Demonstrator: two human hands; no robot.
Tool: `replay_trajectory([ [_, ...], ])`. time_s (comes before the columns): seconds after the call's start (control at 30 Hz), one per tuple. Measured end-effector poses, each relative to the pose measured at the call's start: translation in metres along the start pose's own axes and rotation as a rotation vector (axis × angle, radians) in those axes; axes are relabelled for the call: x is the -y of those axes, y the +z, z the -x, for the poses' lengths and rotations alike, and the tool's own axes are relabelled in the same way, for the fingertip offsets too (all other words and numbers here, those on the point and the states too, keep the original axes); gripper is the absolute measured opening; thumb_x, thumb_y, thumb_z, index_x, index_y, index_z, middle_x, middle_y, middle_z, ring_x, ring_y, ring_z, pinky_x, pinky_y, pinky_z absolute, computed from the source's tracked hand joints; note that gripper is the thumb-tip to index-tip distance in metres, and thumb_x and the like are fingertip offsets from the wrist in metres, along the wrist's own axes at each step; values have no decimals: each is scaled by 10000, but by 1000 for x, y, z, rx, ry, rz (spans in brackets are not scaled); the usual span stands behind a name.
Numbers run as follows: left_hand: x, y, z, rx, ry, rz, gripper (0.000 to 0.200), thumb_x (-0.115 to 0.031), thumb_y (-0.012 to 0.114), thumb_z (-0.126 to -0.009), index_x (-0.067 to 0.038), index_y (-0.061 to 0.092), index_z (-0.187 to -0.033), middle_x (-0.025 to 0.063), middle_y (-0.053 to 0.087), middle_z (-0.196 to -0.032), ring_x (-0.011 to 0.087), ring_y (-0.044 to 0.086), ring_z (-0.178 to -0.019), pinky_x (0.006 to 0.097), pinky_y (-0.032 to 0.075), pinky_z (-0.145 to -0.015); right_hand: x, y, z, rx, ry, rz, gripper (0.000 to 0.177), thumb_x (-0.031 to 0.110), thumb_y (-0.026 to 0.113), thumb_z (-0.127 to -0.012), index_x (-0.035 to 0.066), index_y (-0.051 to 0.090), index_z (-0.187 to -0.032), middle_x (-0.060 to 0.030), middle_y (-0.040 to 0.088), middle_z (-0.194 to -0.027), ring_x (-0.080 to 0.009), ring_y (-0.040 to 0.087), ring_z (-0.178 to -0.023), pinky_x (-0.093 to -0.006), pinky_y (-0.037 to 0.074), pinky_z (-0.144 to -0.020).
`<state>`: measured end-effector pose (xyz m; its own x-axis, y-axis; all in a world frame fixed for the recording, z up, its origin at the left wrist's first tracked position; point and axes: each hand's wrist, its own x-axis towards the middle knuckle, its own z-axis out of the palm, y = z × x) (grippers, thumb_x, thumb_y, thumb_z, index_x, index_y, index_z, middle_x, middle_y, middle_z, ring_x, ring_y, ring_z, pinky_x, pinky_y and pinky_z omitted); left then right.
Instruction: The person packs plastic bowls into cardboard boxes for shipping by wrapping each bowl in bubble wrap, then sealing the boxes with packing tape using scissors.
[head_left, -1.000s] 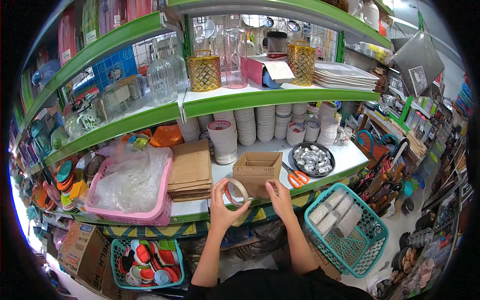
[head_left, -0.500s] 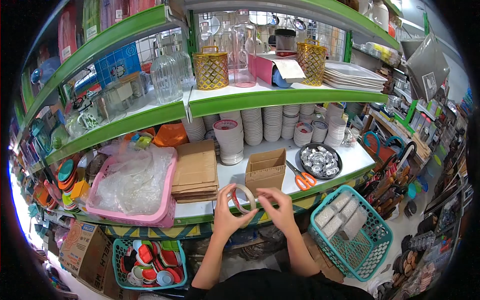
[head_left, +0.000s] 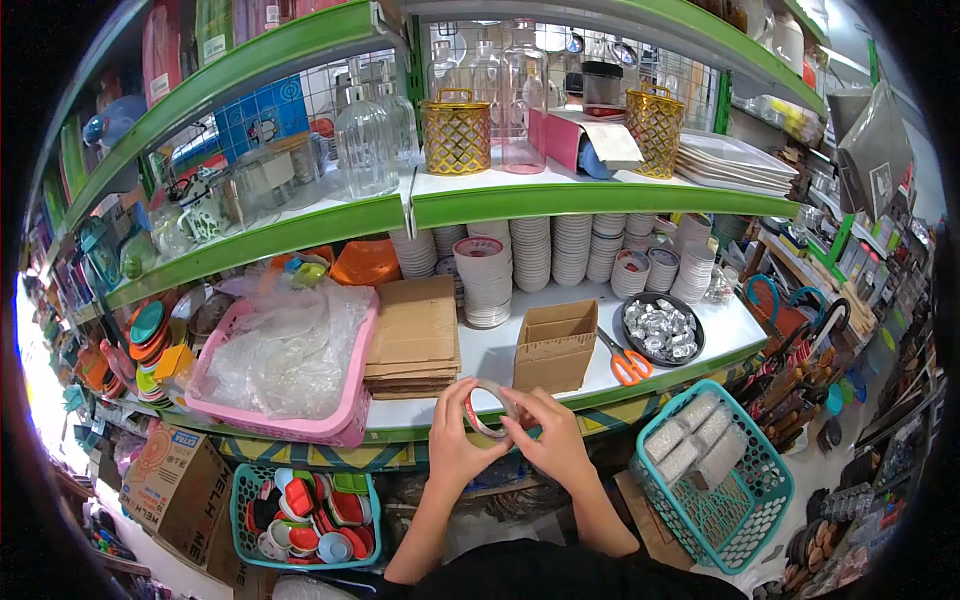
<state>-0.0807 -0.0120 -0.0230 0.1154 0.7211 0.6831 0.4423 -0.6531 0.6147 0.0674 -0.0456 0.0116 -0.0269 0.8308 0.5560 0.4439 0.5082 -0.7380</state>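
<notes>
In front of the shelf edge, my left hand [head_left: 462, 445] grips a roll of clear tape [head_left: 485, 430] with a reddish inner core, its fingers closed around the left side. My right hand [head_left: 550, 440] is at the roll's right side, thumb and fingers bent and pinched against it. Whether a loose tape end is between them cannot be made out. Just beyond the roll, a small open cardboard box [head_left: 553, 358] stands on the white shelf. Orange-handled scissors [head_left: 629, 365] lie to its right.
Flattened cardboard pieces [head_left: 412, 330] and a pink basket [head_left: 352, 405] of clear plastic wrap sit left. A dark pan [head_left: 692, 350] holds foil-like pieces. Stacked white bowls [head_left: 487, 290] line the back. Teal baskets [head_left: 785, 470] stand low on both sides. A green-edged shelf [head_left: 600, 203] overhangs.
My right hand has moved left onto the tape roll, from a small gap beside it. My left hand still holds the roll. The whole view has shifted slightly, with the shelf appearing farther right.
</notes>
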Motion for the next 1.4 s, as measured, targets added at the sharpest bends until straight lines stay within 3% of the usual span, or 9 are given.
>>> replay_trajectory([
  [0.23,-10,-13,2,35,9,-66,781,-215,824,-551,-46,468,-1225,140,496,-1237,326,511,-1124,400,454,-917,-17,12,9,-115,-68,-25,322,42,693,-768,10,632,-1082,-111,586,-812,-212,633,-661,-293,517,-610],
  [0.3,-10,-15,3,65,6,-71,784,-215,822,-548,-48,468,-1227,138,495,-1237,326,507,-1130,400,451,-921,-19,12,12,-131,-105,-20,346,-7,696,-754,4,637,-1095,-94,607,-793,-165,636,-695,-251,532,-621],
  [0.4,-6,-14,6,41,-11,-95,801,-204,821,-534,-52,472,-1239,137,489,-1254,327,492,-1148,406,430,-952,2,9,12,-85,-5,-84,310,-7,697,-754,4,657,-1061,-96,613,-780,-162,630,-667,-251,531,-610],
  [0.6,-14,-12,9,143,27,-140,830,-199,821,-533,-58,462,-1268,133,484,-1269,322,484,-1159,398,429,-955,-12,6,22,-127,-30,-54,313,-12,696,-754,6,656,-1064,-97,614,-796,-156,626,-668,-248,529,-612],
  [0.83,-25,-6,16,110,-48,-95,831,-206,824,-536,-58,459,-1268,128,480,-1271,312,476,-1169,397,421,-965,-6,1,24,-146,1,-146,279,-16,700,-749,9,679,-1026,-87,621,-763,-132,616,-654,-240,523,-602],
  [1.03,-33,-5,15,173,-30,-144,835,-184,823,-521,-49,445,-1253,123,476,-1264,308,475,-1158,398,419,-961,-12,-5,29,-155,-49,-97,352,9,684,-770,13,632,-1118,-103,618,-813,-151,630,-674,-261,531,-619],
  [1.2,-31,1,15,148,-32,-116,816,-151,818,-526,-44,446,-1244,135,473,-1255,323,456,-1166,404,408,-973,-11,-16,28,-3,40,-125,378,-15,682,-761,28,635,-1134,-90,598,-811,-139,617,-694,-254,541,-624],
  [1.4,-34,6,9,161,-10,-143,826,-132,814,-531,-47,435,-1260,143,459,-1263,339,436,-1176,421,392,-985,-28,-15,28,-87,-22,-69,412,-20,692,-750,41,626,-1152,-89,595,-824,-144,624,-710,-261,549,-640],
])
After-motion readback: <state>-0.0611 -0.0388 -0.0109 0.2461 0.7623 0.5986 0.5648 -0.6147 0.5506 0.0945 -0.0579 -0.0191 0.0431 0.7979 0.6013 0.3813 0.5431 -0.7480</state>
